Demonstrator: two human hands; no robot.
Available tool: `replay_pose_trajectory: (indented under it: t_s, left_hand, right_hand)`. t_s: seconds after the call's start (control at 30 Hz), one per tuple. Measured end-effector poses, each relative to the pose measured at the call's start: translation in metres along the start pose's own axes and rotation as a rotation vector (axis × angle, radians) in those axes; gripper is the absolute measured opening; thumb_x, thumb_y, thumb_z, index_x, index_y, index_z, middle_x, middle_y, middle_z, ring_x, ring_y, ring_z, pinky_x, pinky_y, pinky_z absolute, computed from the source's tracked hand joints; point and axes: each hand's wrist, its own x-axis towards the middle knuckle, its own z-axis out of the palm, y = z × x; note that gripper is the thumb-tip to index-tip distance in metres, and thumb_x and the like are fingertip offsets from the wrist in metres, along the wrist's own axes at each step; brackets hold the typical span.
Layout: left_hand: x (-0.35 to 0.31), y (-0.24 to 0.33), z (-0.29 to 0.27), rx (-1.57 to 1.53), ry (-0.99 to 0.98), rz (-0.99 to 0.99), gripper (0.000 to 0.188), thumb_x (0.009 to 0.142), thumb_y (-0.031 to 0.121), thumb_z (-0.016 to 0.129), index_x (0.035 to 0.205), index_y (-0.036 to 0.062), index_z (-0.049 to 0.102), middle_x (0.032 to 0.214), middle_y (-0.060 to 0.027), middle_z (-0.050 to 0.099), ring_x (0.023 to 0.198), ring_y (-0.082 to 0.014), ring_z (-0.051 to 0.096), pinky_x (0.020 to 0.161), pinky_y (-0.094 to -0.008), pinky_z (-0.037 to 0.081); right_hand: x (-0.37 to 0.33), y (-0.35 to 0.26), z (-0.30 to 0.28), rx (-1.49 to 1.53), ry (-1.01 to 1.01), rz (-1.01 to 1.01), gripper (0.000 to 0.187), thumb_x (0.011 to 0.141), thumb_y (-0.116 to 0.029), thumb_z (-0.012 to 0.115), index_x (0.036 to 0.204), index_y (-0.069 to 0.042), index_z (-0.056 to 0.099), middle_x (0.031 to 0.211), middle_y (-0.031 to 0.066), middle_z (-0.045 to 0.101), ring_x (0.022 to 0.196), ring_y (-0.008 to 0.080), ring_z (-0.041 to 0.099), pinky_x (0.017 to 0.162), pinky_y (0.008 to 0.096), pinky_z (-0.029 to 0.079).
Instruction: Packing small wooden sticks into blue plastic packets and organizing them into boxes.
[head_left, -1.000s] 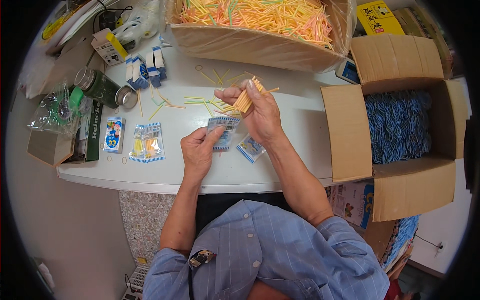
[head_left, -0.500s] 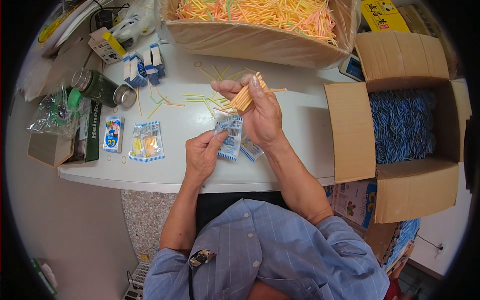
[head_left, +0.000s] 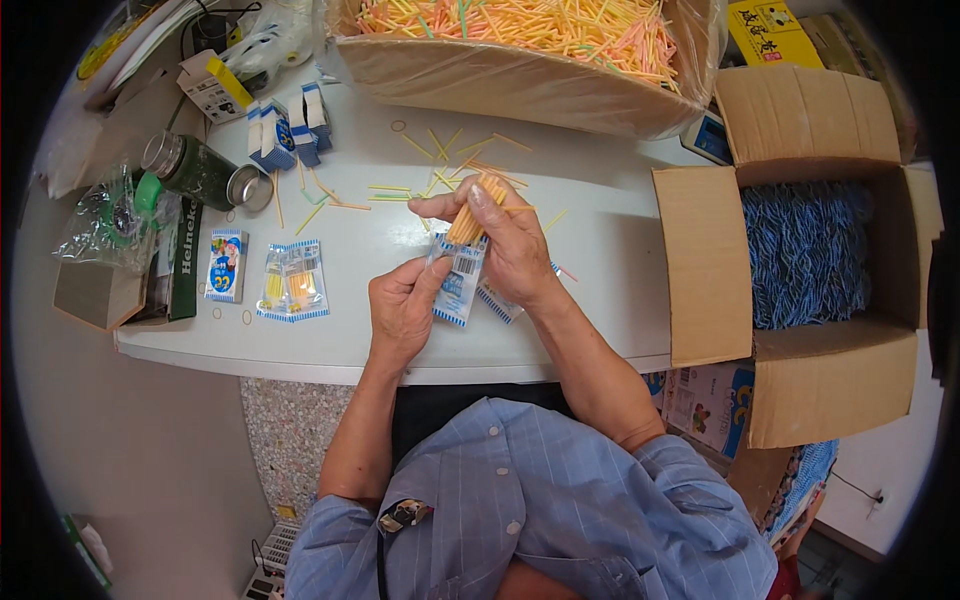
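My left hand (head_left: 405, 300) pinches a small clear plastic packet (head_left: 456, 288) with blue-striped ends, held upright over the table. In my right hand (head_left: 512, 245) is a bundle of thin orange candy-like sticks (head_left: 474, 212), gripped between thumb and fingers. The lower ends of the bundle meet the packet's top edge; whether they are inside it I cannot tell. One stick pokes out sideways from the bundle. Another striped packet (head_left: 498, 303) lies under my right hand, partly hidden. Loose yellow, green and orange sticks (head_left: 440, 148) lie scattered beyond my hands.
A plastic-lined carton (head_left: 520, 75) full of coloured sticks stands at the back. To the right is an open carton (head_left: 705, 265) of blue packets. Filled packets (head_left: 293, 283), a small box (head_left: 227, 266), a green flask (head_left: 195, 172) and folded blue-white boxes (head_left: 270, 137) sit left.
My right hand has come down toward me, bringing the bundle of sticks to the packet's top. My left hand and the packet have hardly moved.
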Motion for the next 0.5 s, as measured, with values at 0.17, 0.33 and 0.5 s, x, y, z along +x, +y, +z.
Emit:
replay_pose_trajectory:
  t_s: [0.17,0.33,0.5]
  left_hand:
    - [0.003,-0.001,-0.003,0.033,-0.019,-0.001,0.023,0.098,0.019,0.065,0.098,-0.0024,0.074,0.071,0.0069,0.058,0.065,-0.0011,0.044,0.056,-0.0192,0.036]
    - [0.003,0.000,0.000,0.015,0.005,-0.039,0.022,0.098,0.017,0.066,0.102,-0.0031,0.073,0.074,0.0054,0.062,0.067,-0.0014,0.047,0.058,-0.0196,0.040]
    - [0.007,-0.006,0.004,-0.016,0.076,-0.031,0.022,0.098,0.017,0.066,0.101,-0.0034,0.073,0.076,0.0049,0.063,0.068,-0.0011,0.048,0.058,-0.0195,0.041]
  right_hand:
    - [0.000,0.001,-0.006,-0.014,-0.012,0.006,0.027,0.107,-0.028,0.041,0.106,-0.003,0.051,0.111,0.0227,0.068,0.123,0.0299,0.059,0.105,0.0418,0.044]
    - [0.003,0.002,-0.009,-0.170,-0.054,-0.019,0.033,0.107,-0.030,0.041,0.106,-0.001,0.055,0.111,0.0212,0.068,0.119,0.0278,0.061,0.105,0.0420,0.044]
    - [0.007,0.017,-0.012,-0.004,0.112,0.131,0.030,0.106,-0.028,0.047,0.108,0.000,0.058,0.111,0.0184,0.069,0.111,0.0237,0.063,0.098,0.0373,0.050]
